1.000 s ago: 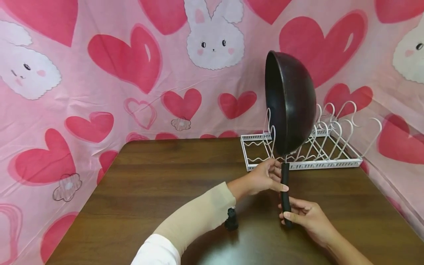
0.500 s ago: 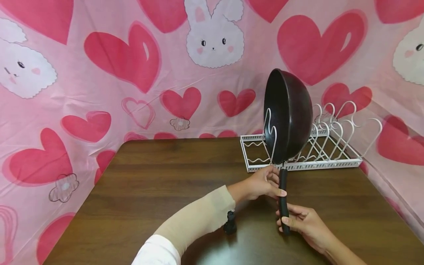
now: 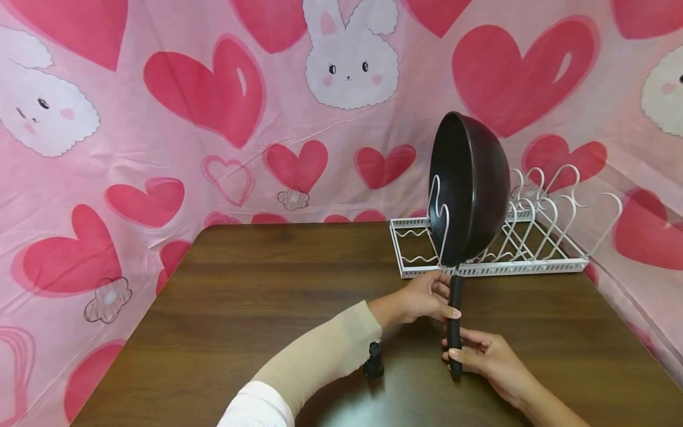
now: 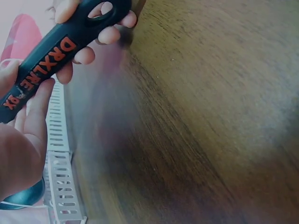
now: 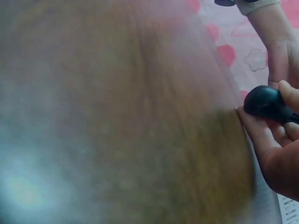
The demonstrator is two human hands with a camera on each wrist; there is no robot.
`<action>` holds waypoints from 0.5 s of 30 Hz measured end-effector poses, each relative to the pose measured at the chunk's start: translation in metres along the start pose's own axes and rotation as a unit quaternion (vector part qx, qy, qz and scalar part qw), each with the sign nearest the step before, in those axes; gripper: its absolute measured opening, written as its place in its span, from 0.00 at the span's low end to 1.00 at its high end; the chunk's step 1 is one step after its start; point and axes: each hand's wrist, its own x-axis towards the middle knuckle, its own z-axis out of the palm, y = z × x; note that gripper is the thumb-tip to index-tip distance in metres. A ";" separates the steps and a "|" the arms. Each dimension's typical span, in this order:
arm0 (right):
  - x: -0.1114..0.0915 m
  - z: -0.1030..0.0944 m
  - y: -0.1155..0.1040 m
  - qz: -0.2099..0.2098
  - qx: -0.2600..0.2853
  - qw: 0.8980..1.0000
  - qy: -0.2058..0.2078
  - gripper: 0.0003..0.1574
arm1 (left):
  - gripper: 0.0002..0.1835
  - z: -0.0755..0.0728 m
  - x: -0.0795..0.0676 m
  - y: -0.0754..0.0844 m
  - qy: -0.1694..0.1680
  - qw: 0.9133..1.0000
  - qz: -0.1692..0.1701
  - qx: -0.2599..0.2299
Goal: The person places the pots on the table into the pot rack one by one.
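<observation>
A black wok [image 3: 485, 184] stands on its edge in the white wire pan rack [image 3: 523, 268], its hollow side facing left. Its black handle [image 3: 455, 332] points toward me and carries orange lettering in the left wrist view. Near the wok end of the handle, my left hand [image 3: 424, 296] grips it with the thumb on top. My right hand [image 3: 491, 359] pinches the handle close to its free end, which has a hanging hole. In the right wrist view the rounded handle end [image 5: 264, 102] shows between the fingers. The wok's lower edge is partly hidden behind rack wires.
Several curved white dividers [image 3: 565, 207] rise from the rack to the right of the wok. Brown wooden tabletop [image 3: 256, 296] surrounds the rack. A pink curtain [image 3: 320, 124] with hearts and rabbits hangs behind. A small black device [image 3: 373, 362] sits at my left wrist.
The wok has come down into the rack, between the wire dividers, and its handle is lower. Both hands have stayed on the handle. In the last half second the wok has barely moved.
</observation>
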 end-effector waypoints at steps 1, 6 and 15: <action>0.002 0.001 -0.001 0.006 -0.023 1.000 0.014 0.29 | 0.26 0.000 0.001 0.000 0.007 1.000 -0.001 0.005; 0.009 0.001 -0.009 0.030 -0.106 0.992 0.058 0.33 | 0.27 0.000 0.004 -0.001 0.042 0.999 -0.007 0.027; 0.011 -0.004 -0.016 0.051 -0.113 0.991 0.058 0.40 | 0.31 -0.001 0.004 -0.002 0.046 0.998 -0.010 0.048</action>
